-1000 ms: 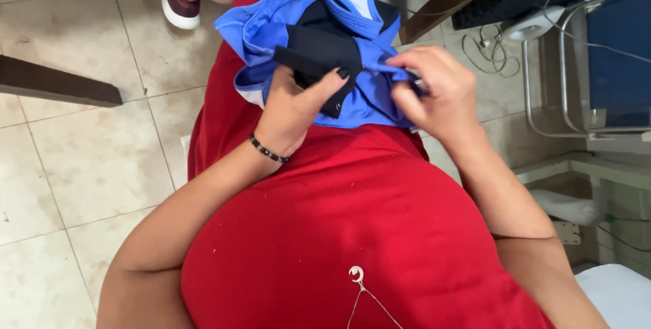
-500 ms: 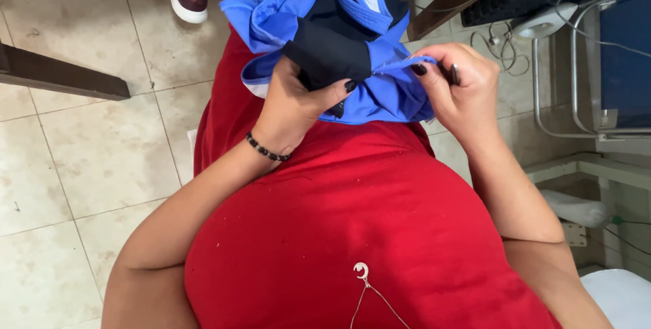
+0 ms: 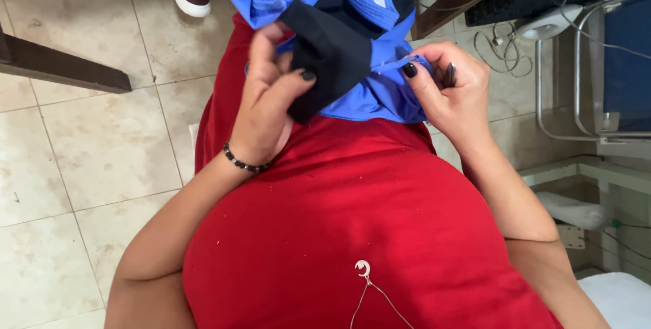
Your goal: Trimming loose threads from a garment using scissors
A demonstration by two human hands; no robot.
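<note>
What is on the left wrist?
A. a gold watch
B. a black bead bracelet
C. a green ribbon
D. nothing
B: a black bead bracelet circles the wrist just below the left hand, which pinches the dark cloth.

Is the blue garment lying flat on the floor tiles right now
No, the blue garment is held up over the lap, pinched by the left hand and the right hand.
</note>
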